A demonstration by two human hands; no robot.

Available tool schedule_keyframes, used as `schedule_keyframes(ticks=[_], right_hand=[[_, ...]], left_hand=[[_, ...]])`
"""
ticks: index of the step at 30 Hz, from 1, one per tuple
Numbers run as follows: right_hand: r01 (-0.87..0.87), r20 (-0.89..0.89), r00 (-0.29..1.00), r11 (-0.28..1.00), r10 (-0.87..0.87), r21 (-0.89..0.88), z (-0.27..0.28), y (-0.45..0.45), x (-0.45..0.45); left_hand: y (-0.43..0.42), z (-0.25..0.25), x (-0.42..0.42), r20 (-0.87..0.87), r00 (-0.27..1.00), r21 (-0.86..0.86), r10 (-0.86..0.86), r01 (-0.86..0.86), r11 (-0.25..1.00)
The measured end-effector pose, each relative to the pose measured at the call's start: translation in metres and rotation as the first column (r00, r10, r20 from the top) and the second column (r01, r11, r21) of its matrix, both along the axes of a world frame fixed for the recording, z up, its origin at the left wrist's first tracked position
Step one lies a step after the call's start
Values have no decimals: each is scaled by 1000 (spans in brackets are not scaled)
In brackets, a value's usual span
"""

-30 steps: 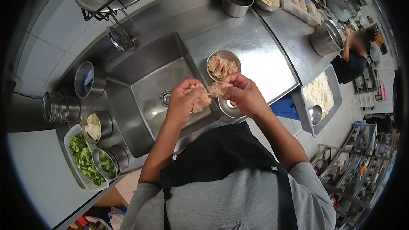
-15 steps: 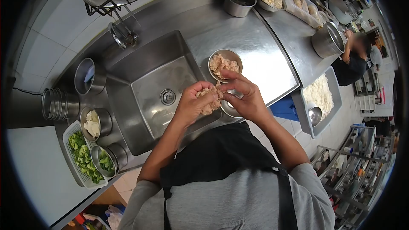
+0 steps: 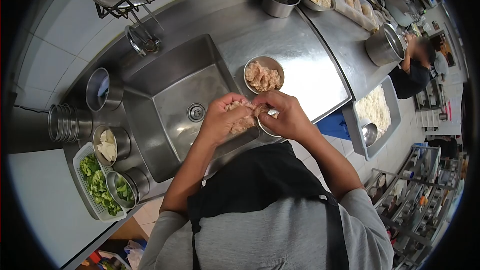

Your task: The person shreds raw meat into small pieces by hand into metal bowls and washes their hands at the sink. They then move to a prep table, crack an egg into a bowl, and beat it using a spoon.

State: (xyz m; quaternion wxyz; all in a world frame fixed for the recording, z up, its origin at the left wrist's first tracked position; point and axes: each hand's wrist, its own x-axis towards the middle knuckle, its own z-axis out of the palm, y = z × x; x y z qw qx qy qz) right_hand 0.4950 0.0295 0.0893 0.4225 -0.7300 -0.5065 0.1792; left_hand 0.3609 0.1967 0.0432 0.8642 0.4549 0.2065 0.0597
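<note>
Over the near right edge of the sink, my left hand (image 3: 220,119) is closed around a clump of pale pink raw meat (image 3: 241,124). My right hand (image 3: 286,115) meets it at the clump's right side, thumb and fingertips pinching a bit of the same meat. Just beyond my hands, a round metal bowl (image 3: 247,81) holds more raw meat (image 3: 262,76). A second metal bowl (image 3: 265,129) sits under my right hand, mostly hidden by it, so its contents cannot be made out.
The steel sink (image 3: 172,115) lies left of my hands. Left of it stand stacked metal pots (image 3: 70,122) and a white basket of broccoli (image 3: 97,185). At the right are a grey tub (image 3: 395,120) of white food and a metal pot (image 3: 382,47), near a person (image 3: 412,72).
My right hand has drawn in its raised fingers and now pinches the meat. The clump and my left hand have shifted slightly left.
</note>
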Motion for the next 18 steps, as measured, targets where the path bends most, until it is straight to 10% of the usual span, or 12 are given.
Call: schedule_keyframes(ticks=[5,12,15,18], right_hand=[[80,-623,779,997,-70,-11,-14,-2,7],[236,-996,40,969,-81,-69,-14,1,18],[178,-1000,-16,984,18,15,-23,-7,19],[154,-977,192,986,-94,-64,-36,-7,12]], left_hand=[[14,2,0,60,997,-48,57,-54,997],[17,5,3,23,993,-3,113,-113,994],[18,-1,0,-4,992,-24,128,-128,991],[20,-11,-4,-23,991,-33,131,-132,991]])
